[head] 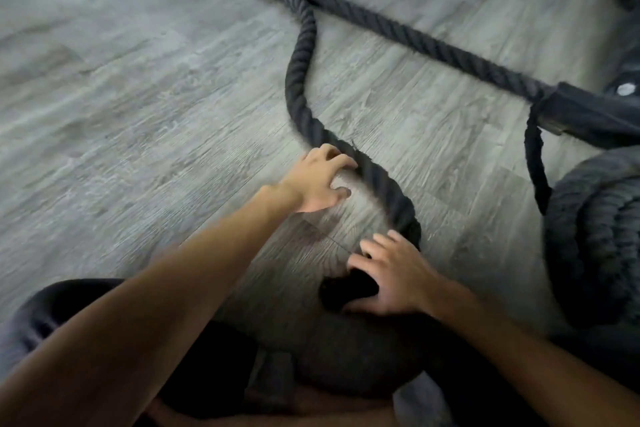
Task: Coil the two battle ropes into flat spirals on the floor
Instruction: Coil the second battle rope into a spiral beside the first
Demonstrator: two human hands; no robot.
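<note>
A person crouches over a black battle rope [300,87] on a grey wood-grain plank floor [138,97], the whole scene smeared by motion blur. The rope's capped end [341,291] is mostly hidden under the right hand [391,281], whose spread fingers press it down; whether they close round it cannot be told. Beyond that end, the left hand [317,182] lies open-fingered against the rope's inner curve, gripping nothing. Right of the end, a second rope's coil [595,236] is cut off by the frame edge. A sleeved rope section [588,114] lies beyond the coil. Dark clothing fills the foreground.
</note>
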